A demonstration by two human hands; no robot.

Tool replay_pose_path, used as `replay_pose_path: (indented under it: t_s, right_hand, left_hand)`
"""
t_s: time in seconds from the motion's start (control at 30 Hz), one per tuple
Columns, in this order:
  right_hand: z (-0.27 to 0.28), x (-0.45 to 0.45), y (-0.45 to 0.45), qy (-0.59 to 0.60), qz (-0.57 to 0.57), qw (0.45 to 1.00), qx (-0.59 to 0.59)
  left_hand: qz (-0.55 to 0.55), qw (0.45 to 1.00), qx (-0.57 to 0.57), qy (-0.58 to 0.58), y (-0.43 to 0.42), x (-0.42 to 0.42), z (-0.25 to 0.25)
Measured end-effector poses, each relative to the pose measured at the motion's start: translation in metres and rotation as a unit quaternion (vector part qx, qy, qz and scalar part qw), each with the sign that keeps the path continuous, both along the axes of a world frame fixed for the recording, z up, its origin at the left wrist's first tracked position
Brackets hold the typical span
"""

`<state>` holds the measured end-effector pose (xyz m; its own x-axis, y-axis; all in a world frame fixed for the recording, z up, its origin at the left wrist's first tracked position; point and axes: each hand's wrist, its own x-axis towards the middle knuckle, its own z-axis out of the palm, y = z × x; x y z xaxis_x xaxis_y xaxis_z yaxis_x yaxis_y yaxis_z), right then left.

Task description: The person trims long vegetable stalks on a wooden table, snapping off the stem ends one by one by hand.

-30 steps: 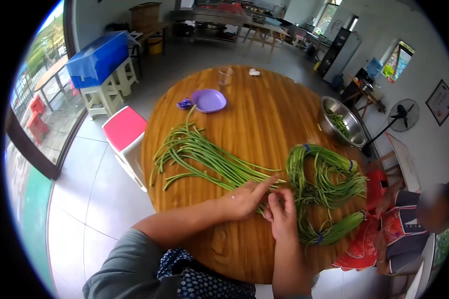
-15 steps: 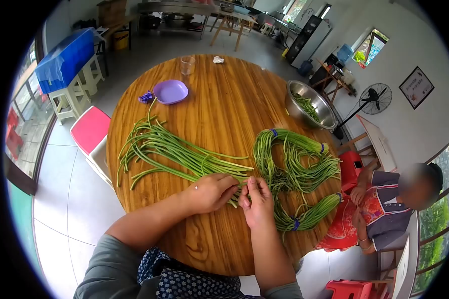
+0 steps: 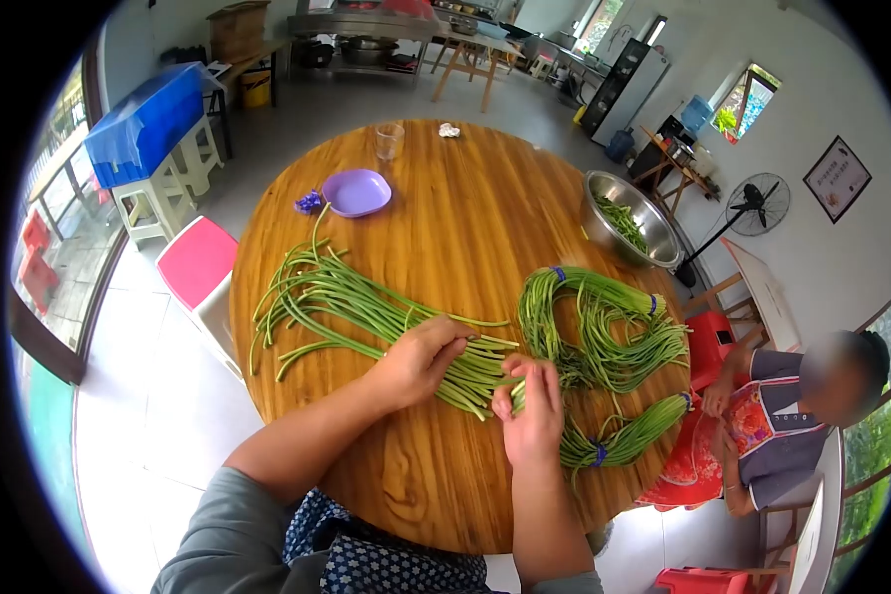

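A loose pile of long green garlic scapes [image 3: 351, 302] lies across the middle-left of the round wooden table, its pale cut ends pointing right. My left hand [image 3: 421, 361] is closed over the near side of this pile, fingertips pinched; what they grip is hidden. Close to its right, my right hand [image 3: 535, 411] is closed around short green garlic scape pieces [image 3: 517, 392] that show between thumb and fingers. Beyond it, a curled bundle of garlic scapes [image 3: 604, 327] carries blue bands. A smaller banded bundle [image 3: 629, 434] rests just right of my right hand.
A steel bowl [image 3: 629, 220] with short green pieces stands at the table's right edge. A purple dish [image 3: 357, 193], blue bands [image 3: 308, 202], a clear cup [image 3: 389, 142] and crumpled white paper [image 3: 449, 130] lie farther back. Another person [image 3: 772, 416] sits at right.
My hands have moved slightly apart, the left one up over the pile. Green pieces now show clearly in my right hand. The whole view has shifted a little.
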<state>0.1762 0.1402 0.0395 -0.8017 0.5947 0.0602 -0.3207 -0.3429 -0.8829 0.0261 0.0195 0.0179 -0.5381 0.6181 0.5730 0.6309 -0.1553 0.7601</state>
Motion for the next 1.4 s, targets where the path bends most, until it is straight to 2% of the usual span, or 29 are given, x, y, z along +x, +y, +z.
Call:
replay_pose_path:
  t_s: [0.03, 0.07, 0.1, 0.13, 0.17, 0.23, 0.27, 0.33, 0.4, 0.47, 0.5, 0.63, 0.67, 0.7, 0.73, 0.8, 0.87, 0.9, 0.93, 1.0, 1.03, 1.07, 1.13, 1.2, 1.27, 1.3, 1.37, 1.4]
  right_hand:
    - [-0.006, 0.0, 0.008, -0.003, -0.006, 1.0, 0.0]
    - [-0.016, -0.001, 0.019, -0.022, 0.023, 0.997, -0.065]
    - [-0.016, -0.002, 0.022, -0.04, 0.054, 0.989, -0.13]
    - [-0.015, -0.001, 0.021, -0.041, 0.051, 0.989, -0.129]
    - [-0.014, -0.002, 0.017, -0.065, 0.06, 0.993, -0.078]
    - [-0.011, -0.005, 0.005, -0.106, 0.078, 0.991, 0.025]
    - [-0.015, -0.007, 0.004, -0.107, 0.077, 0.991, 0.025]
    - [-0.022, -0.008, 0.005, -0.109, 0.022, 0.989, 0.101]
    - [-0.017, -0.006, 0.01, -0.113, 0.001, 0.991, 0.074]
    - [-0.013, -0.006, 0.013, -0.086, -0.02, 0.996, -0.03]
    - [-0.01, -0.007, 0.011, -0.092, -0.021, 0.994, -0.051]
    - [-0.011, -0.005, 0.007, -0.085, 0.026, 0.992, -0.084]
    - [-0.016, -0.004, 0.006, -0.126, -0.024, 0.984, 0.126]
    - [-0.02, -0.005, 0.004, -0.16, -0.071, 0.928, 0.328]
    - [-0.022, -0.007, 0.001, -0.043, -0.138, 0.786, 0.601]
    - [-0.022, -0.011, -0.006, -0.029, -0.154, 0.772, 0.616]
    - [-0.018, -0.01, -0.006, -0.062, -0.177, 0.836, 0.515]
    - [-0.016, -0.007, -0.005, -0.111, -0.155, 0.906, 0.378]
    - [-0.015, -0.003, -0.003, -0.077, -0.096, 0.972, 0.199]
    - [-0.025, -0.003, -0.008, -0.075, -0.138, 0.932, 0.326]
    - [-0.02, -0.001, -0.015, -0.055, -0.174, 0.868, 0.461]
    - [-0.018, -0.001, -0.014, -0.056, -0.173, 0.868, 0.461]
    - [-0.014, -0.001, -0.01, -0.017, -0.192, 0.816, 0.545]
    - [-0.016, -0.002, -0.007, -0.001, -0.186, 0.798, 0.574]
    - [-0.016, -0.002, -0.006, 0.021, -0.187, 0.753, 0.63]
    - [-0.015, -0.001, -0.006, 0.024, -0.183, 0.754, 0.631]
    - [-0.008, 0.001, -0.01, 0.053, -0.191, 0.709, 0.677]
    - [-0.001, 0.006, -0.021, 0.058, -0.183, 0.71, 0.678]
  left_hand:
    - [-0.018, 0.999, -0.007, 0.042, 0.001, 0.004, 0.001]
    - [-0.035, 0.996, -0.014, 0.085, 0.002, 0.007, 0.002]
    - [-0.04, 0.996, -0.012, 0.084, 0.002, 0.012, 0.002]
    - [-0.066, 0.996, -0.062, 0.023, 0.0, 0.018, 0.002]
    - [-0.091, 0.989, -0.111, -0.039, 0.0, 0.023, 0.001]
    - [-0.096, 0.991, -0.093, -0.021, 0.001, 0.028, -0.007]
    - [-0.099, 0.992, -0.076, -0.002, 0.002, 0.029, -0.01]
    - [-0.091, 0.992, -0.091, 0.012, -0.001, 0.029, -0.006]
    - [-0.082, 0.991, -0.102, 0.028, -0.001, 0.024, -0.003]
    - [-0.07, 0.987, -0.083, 0.122, -0.002, 0.015, -0.002]
    - [-0.061, 0.989, -0.067, 0.118, -0.002, 0.017, 0.002]
    - [-0.083, 0.984, -0.056, 0.15, -0.001, 0.019, 0.001]
    - [-0.061, 0.989, -0.058, 0.119, 0.001, 0.021, -0.003]
    - [-0.037, 0.994, -0.062, 0.088, 0.002, 0.025, -0.004]
    - [-0.029, 0.993, -0.067, 0.087, 0.001, 0.028, -0.004]
    - [-0.022, 0.993, -0.089, -0.069, 0.001, 0.036, 0.002]
    - [-0.02, 0.991, -0.097, -0.094, 0.004, 0.032, 0.002]
    - [-0.014, 0.998, -0.06, -0.028, 0.007, 0.03, 0.003]
    - [-0.009, 0.999, -0.024, 0.037, 0.008, 0.03, 0.003]
    - [0.002, 0.999, -0.028, 0.037, 0.008, 0.036, 0.005]
    - [0.026, 0.998, -0.049, 0.003, 0.007, 0.042, 0.01]
    - [0.051, 0.996, -0.071, -0.03, 0.006, 0.046, 0.013]
    - [0.048, 0.996, -0.05, -0.051, 0.007, 0.049, 0.016]
    - [0.048, 0.996, -0.024, -0.07, 0.006, 0.048, 0.018]
    - [0.035, 0.995, -0.024, -0.091, 0.005, 0.049, 0.018]
    - [0.04, 0.995, -0.022, -0.093, 0.005, 0.049, 0.018]
    - [0.065, 0.996, -0.018, -0.061, 0.004, 0.047, 0.017]
    - [0.073, 0.995, -0.016, -0.064, 0.003, 0.037, 0.014]
